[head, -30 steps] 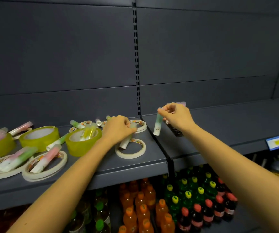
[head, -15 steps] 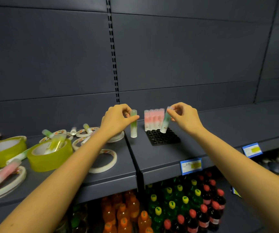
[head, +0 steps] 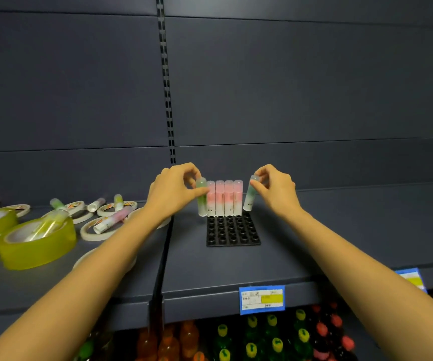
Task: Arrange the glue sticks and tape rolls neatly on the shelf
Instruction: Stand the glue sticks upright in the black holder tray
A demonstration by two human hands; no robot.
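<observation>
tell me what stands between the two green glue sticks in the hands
In the head view, four pink glue sticks stand upright in the black tray's back row, between the left hand's green stick and the right hand's tilted one.

Four pink glue sticks are stood upright in a row at the back of a black holed tray. A green stick is held upright at the row's left end, another green stick tilted at its right. Yellow tape rolls and white tape rolls are scattered to the left, loose sticks lying across them.
</observation>
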